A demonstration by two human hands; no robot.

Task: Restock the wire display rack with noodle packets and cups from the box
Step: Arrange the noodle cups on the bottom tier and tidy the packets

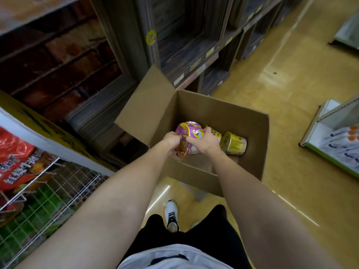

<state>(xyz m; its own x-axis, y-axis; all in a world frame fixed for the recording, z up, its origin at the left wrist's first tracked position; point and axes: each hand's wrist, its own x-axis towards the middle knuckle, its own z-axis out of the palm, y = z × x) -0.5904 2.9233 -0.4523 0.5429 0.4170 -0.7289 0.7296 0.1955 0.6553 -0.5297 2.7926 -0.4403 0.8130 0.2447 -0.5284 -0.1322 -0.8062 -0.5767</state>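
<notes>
Two hands were down in the open cardboard box on the shop floor, so the step looked like pickup: pulling stock out for the rack. Left hand had its fingers curled round the lower part of a purple noodle cup, possibly with an orange packet edge under it; too blurred to tell if that was a separate item. Right hand gripped the same purple cup from the other side, fingers bent over its wall. The cup lay tilted, lid end toward the far wall, inside the box.

Box contents: the purple cup, a yellow noodle cup lying on its side near the right wall, and another yellow one mostly hidden behind the right hand. Much of the box floor hidden by the arms.

Wire display rack stood at the lower left, well apart from the box, with a red noodle packet and green packets in it.

Next move, likely: lift the purple cup clear of the box walls, swing left, set it in a free rack slot.
</notes>
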